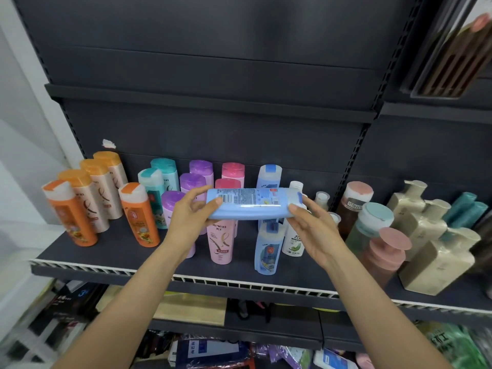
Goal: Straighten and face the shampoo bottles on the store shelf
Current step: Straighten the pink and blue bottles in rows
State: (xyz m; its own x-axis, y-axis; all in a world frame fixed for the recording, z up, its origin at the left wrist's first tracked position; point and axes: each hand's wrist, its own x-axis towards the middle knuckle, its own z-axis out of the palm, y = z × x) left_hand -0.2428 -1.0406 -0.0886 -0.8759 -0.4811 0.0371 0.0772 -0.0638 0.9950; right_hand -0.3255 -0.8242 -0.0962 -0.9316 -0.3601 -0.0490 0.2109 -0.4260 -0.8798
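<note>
Two hands hold one light blue shampoo bottle (253,203) sideways in front of the shelf (111,259), above the standing rows. My left hand (190,217) grips its base end, thumb on the front and fingers behind; my right hand (314,230) holds the cap end, thumb on the near edge, with the other fingers hidden behind the bottle. Its back label faces me: a barcode and dense small print, too fine to read, plus a small red mark near the cap.

Below it, a pink bottle (222,242) shows "Mewon", partly cut off by the held bottle. Another blue bottle (267,251) stands just beside it, its label blurred. A white bottle (292,241) with green artwork sits half behind my right wrist. Orange bottles (139,217) at the left carry flower pictures and unreadable writing. Teal bottles (154,187) and purple bottles (194,179) stand behind, mostly hidden. To the right, a brown bottle (351,206) bears a dark label with characters I cannot make out, and beige pump bottles (431,262) are cut off at the edge.
</note>
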